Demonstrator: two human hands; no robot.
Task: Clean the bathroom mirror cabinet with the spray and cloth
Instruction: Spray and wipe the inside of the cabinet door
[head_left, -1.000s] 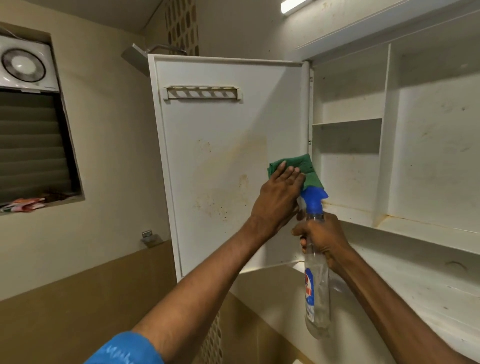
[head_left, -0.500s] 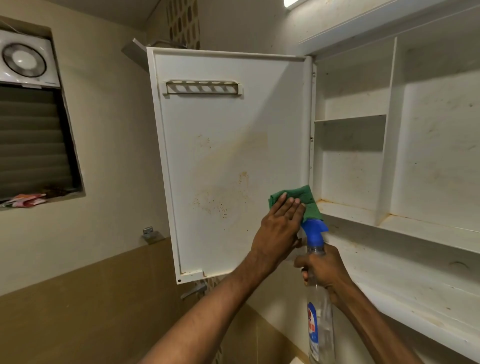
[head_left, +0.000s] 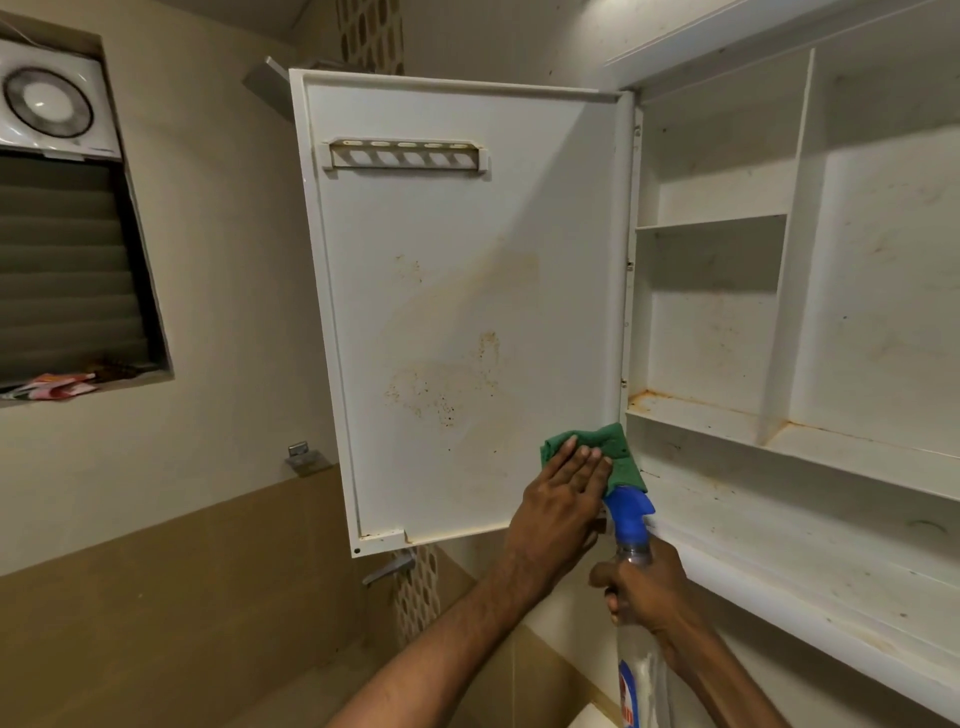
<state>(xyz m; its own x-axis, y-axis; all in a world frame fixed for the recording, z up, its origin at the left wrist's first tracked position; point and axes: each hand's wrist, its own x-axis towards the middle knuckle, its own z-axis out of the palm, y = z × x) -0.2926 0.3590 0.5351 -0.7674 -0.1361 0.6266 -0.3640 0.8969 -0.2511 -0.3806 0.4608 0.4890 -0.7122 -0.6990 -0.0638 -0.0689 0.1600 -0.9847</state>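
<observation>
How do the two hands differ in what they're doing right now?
The left hand lies flat with straight fingers, pressing the green cloth against the cabinet door; the right hand curls round the spray bottle. The left hand sits higher, on the door's lower corner; the right hand hangs below the cabinet. Both are bare.

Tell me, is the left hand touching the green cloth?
Touching. The head view shows the left hand lying flat on the cloth, straight fingers pressing it against the inside of the door near its lower right corner.
</observation>
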